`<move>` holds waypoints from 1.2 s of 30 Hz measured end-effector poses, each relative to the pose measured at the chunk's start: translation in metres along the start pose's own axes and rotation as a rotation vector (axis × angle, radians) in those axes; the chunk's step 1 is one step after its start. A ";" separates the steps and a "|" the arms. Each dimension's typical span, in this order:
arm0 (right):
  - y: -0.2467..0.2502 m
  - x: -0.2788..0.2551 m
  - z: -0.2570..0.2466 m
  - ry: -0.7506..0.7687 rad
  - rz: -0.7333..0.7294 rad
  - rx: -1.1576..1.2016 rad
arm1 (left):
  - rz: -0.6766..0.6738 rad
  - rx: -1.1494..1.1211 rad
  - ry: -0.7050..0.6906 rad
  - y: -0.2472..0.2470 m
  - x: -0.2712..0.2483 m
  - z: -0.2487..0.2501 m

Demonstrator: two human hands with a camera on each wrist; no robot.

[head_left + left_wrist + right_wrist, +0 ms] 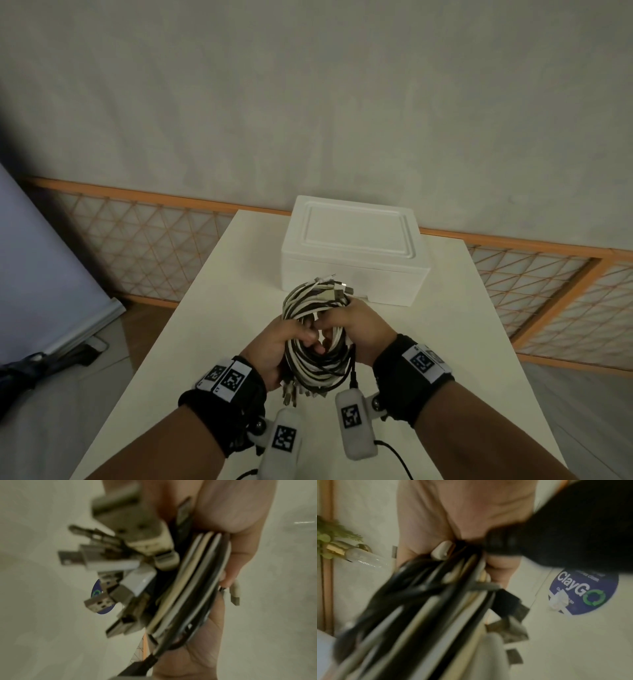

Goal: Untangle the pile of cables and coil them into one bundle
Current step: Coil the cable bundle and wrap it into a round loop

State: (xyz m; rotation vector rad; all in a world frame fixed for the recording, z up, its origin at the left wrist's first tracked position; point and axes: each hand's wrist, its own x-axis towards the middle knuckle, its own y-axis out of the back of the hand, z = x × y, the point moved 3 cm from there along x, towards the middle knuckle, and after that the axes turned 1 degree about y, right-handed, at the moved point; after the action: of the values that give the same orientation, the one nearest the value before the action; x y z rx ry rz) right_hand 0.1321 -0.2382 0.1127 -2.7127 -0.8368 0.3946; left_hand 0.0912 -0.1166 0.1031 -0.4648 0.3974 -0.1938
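Showing the coiled cable bundle (317, 337) held above the table (219, 274): left hand (282, 346) and right hand (356, 329) curl around opposite sides. Palms hide the inner loops; wrist views blur the plugs (109, 566).

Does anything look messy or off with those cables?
Mostly tidy: both hands grip one coiled bundle above the table. Plug ends stick out unevenly, and one cream plug looks grubby.
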 end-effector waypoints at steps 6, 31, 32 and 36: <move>0.034 0.004 0.012 0.065 0.259 -0.278 | 0.222 -0.074 0.067 0.005 0.010 -0.002; 0.015 -0.062 0.033 0.765 0.363 -1.137 | 0.246 -0.416 0.042 -0.016 -0.015 0.019; 0.012 -0.061 0.031 0.804 0.352 -1.209 | 0.231 -0.429 0.040 -0.020 -0.017 0.020; 0.000 -0.060 0.022 0.901 0.316 -1.392 | 0.305 -0.466 0.021 -0.010 -0.015 0.015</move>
State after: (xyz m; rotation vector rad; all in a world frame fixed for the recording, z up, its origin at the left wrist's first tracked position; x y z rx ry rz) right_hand 0.0773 -0.2690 0.1033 -3.4365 -0.3860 -1.8954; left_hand 0.0831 -0.1156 0.1252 -0.8518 0.5308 0.1959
